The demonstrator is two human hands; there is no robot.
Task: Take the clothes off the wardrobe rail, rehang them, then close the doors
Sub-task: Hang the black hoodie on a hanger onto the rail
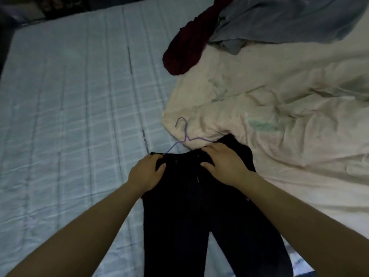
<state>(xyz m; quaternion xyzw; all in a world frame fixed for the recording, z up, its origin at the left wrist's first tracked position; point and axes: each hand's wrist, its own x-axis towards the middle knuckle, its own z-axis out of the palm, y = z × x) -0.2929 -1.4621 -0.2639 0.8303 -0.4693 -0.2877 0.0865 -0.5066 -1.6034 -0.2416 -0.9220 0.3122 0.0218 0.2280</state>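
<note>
A pair of black trousers (pixel 191 212) lies flat on the bed, waistband away from me and legs running toward the lower edge of the view. My left hand (pixel 146 172) grips the left side of the waistband, fingers curled over its edge. My right hand (pixel 223 161) grips the right side of the waistband. A thin purple wire hanger (pixel 184 134) lies just beyond the waistband, its hook pointing away and its lower part hidden under the trousers.
The bed has a pale blue quilted cover (pixel 69 116) on the left. A crumpled cream sheet (pixel 279 120) covers the right side. A dark red garment (pixel 189 45) and a grey-blue garment (pixel 279 19) lie heaped at the far right.
</note>
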